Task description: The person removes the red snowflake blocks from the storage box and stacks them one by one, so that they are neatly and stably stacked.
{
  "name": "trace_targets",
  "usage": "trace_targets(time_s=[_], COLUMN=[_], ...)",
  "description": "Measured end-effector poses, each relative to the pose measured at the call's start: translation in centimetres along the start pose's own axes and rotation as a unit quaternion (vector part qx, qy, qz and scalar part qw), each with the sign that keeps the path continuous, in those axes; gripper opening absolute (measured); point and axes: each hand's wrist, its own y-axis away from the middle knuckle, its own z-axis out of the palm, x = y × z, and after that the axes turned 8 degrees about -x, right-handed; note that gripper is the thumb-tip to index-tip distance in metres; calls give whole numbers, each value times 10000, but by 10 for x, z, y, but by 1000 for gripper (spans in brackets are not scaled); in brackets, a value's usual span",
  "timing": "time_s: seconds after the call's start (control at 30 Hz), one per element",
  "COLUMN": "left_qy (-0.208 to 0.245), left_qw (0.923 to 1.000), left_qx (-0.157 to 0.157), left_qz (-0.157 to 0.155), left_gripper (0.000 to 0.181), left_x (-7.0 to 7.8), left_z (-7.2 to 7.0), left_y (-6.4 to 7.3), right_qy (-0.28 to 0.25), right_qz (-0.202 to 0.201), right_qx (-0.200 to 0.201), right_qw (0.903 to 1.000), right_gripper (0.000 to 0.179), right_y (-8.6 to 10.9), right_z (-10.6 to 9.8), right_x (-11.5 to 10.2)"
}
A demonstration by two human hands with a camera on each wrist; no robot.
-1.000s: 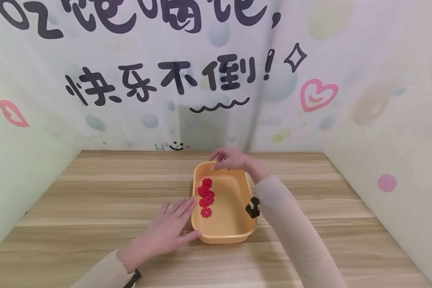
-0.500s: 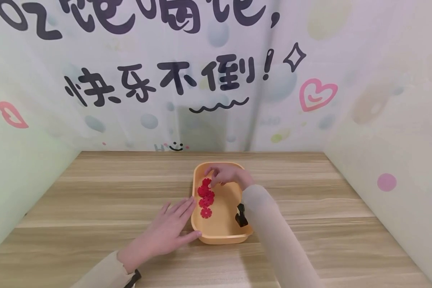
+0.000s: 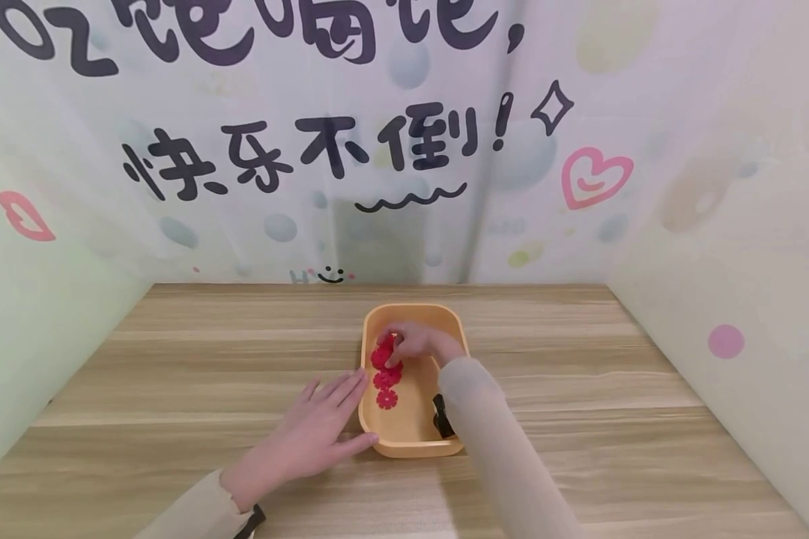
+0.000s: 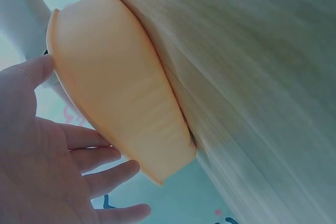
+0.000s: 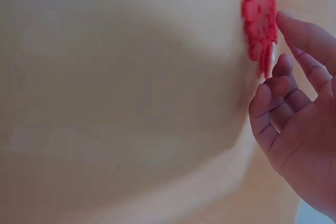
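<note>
Spanning the left rim of the tan tray from outside: the left hand, fingers straight and spread, thumb at the near corner, fingertips about midway along. Next, just inside that wall: the red flower-shaped pieces, some overlapping, strung in a row. Running away from the person: the long axes of row and tray, roughly parallel. Then, over the row's far end, reaching across from the right: the right hand, thumb and fingers bent, tips apart beside the pieces in the right wrist view; no piece plainly pinched, contact impossible to tell. Farther right: a black wrist mount and pale sleeve, hiding part of the right wall. Probably decisive: pieces left of the right hand's palm, nearest its fingertips, with no wall between.
</note>
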Motion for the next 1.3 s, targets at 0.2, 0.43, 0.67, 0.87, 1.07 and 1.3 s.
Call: trace_targets(time_s=[0.2,0.43,0.67,0.87,1.07,1.3], left_qy=[18,5,20,-28,47,70], left_qw=[10000,10000,10000,10000,9999,9998], left_qx=[-32,-4,-6,-26,-126,-139], left_qz=[-15,30,11,-12,-105,-114], left_gripper=[81,79,80,79,79,79], left_x=[0,1,1,1,1,0], left_z=[0,-1,-1,-1,-1,-1], left_y=[0,1,1,1,1,0], right_qy=[-16,37,70,216,263,273], right_qz=[187,193,163,223,155,71], right_qx=[58,-7,-45,43,112,236], right_qw=[9998,9998,9998,9995,9995,9993], right_gripper=[31,24,23,22,24,30], right_y=[-2,-3,-4,-3,4,17], right_z=[4,6,7,6,-2,-20], right_x=[1,-1,-2,-2,-7,-15])
